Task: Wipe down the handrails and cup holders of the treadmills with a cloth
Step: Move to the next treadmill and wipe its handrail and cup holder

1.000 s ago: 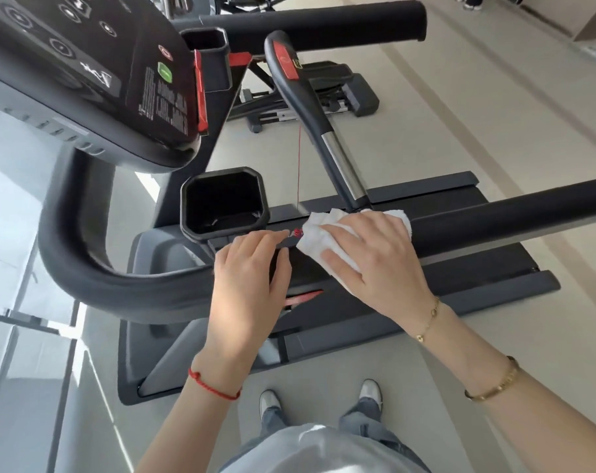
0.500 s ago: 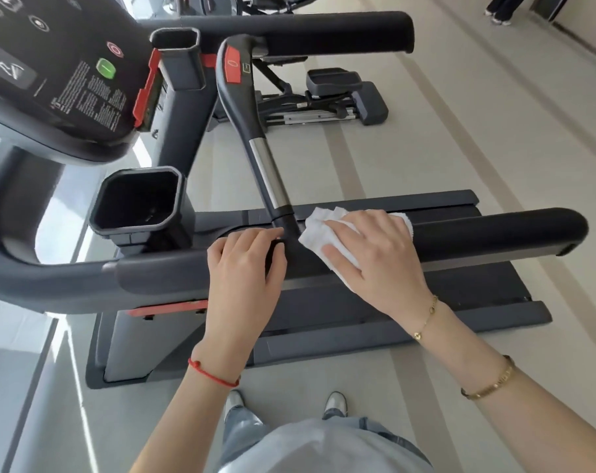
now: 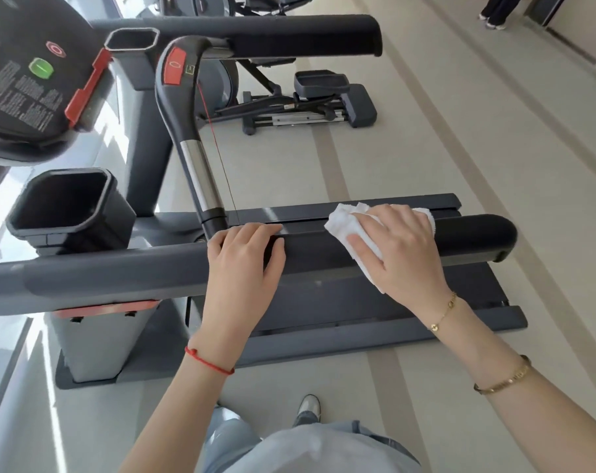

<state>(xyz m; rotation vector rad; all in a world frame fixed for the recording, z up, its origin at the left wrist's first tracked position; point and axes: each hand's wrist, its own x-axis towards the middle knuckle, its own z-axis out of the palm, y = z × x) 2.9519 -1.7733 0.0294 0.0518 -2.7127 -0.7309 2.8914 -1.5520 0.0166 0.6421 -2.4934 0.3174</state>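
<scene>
At the bottom of the head view are the person's pale grey top, blue-grey trousers and one grey shoe (image 3: pixel 309 406) on the light floor. Two bare forearms reach up from there to the near dark grey padded handrail (image 3: pixel 119 271) of the treadmill, which runs across the picture from the left edge to a rounded black end at the right. The left hand (image 3: pixel 243 264), with a thin red cord bracelet (image 3: pixel 208 361) at its wrist, rests on top of this rail, its fingers curled over the far side and its thumb lying along the near face. The right hand (image 3: pixel 397 247), wearing a fine gold chain bracelet (image 3: pixel 443 314) and, farther up the arm, a gold bangle (image 3: pixel 503 377), presses a folded white cloth (image 3: pixel 344 223) onto the rail with fingers spread and wrapped over it; the cloth sticks out to the left of the fingers and below the palm. The two hands lie apart on the same rail. Beyond it lies the dark running deck. To the left, just behind the rail, stands a black square cup holder (image 3: pixel 64 206). A curved black and silver bar with a red patch (image 3: pixel 187 131) rises from beside the left hand toward the far black handrail (image 3: pixel 289 34). The black console with a green button (image 3: pixel 20 83) fills the upper left corner, and a second cup holder (image 3: pixel 131 39) sits next to it.
</scene>
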